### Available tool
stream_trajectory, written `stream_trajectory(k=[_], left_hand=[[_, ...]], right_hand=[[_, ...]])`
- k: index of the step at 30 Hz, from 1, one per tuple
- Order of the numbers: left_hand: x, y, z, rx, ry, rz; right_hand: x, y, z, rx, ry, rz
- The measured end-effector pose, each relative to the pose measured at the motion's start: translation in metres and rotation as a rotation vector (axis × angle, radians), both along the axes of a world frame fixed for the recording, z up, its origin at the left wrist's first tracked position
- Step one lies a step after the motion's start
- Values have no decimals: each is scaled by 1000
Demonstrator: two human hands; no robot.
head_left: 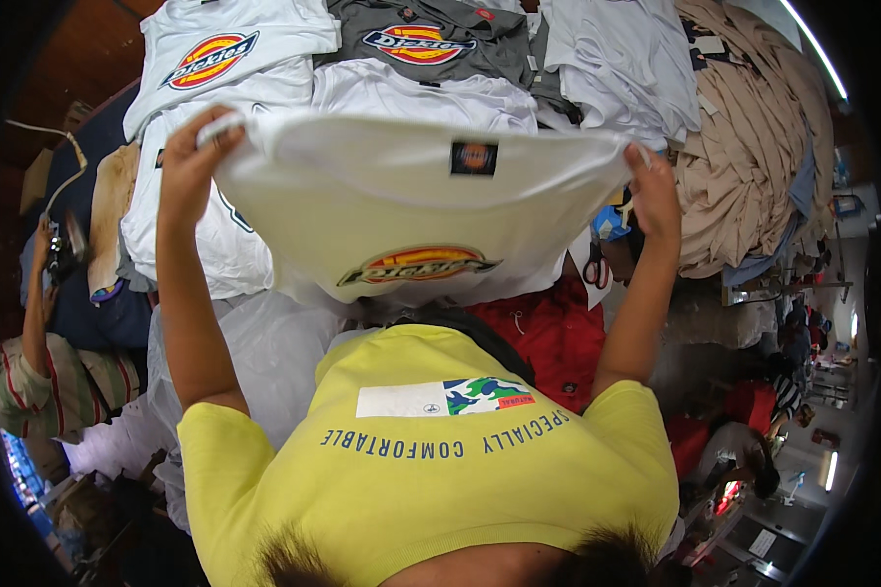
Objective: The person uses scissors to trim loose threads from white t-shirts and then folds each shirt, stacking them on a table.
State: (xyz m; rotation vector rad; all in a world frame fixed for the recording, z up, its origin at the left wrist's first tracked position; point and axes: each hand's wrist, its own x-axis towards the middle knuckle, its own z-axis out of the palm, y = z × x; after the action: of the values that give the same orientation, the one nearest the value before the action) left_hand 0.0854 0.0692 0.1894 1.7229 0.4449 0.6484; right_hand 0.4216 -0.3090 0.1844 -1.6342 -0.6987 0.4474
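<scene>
A white T-shirt [362, 210] hangs stretched between my two raised hands, above the work table. It bears an oval red and yellow print low on its front and a dark label inside the neck. My left hand [188, 166] is closed on one shoulder corner, my right hand [653, 191] on the opposite corner. Beyond it lie more shirts: a white printed one [225, 49] at far left, a grey printed one [421, 34] in the middle, and a plain white one [612, 68] at right.
A beige heap of cloth [744, 147] rises at the right. Scissors [595, 266] lie near my right forearm, beside red fabric [548, 338]. Clear plastic [255, 342] sits at left. Another person in a striped shirt [34, 386] handles a corded iron-like tool [61, 256] at far left.
</scene>
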Motion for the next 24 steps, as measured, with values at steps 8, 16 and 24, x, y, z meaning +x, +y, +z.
stream_trajectory(k=[8,16,24], left_hand=[[122,77,-96,252,415,74],[102,-44,-194,848,253,243],[108,-46,-238,1059,612,108]], right_hand=[[81,119,-102,-359,-198,-35],[-39,104,-199,-211,-874,-53],[-41,102,-239,-692,-1044,-17]])
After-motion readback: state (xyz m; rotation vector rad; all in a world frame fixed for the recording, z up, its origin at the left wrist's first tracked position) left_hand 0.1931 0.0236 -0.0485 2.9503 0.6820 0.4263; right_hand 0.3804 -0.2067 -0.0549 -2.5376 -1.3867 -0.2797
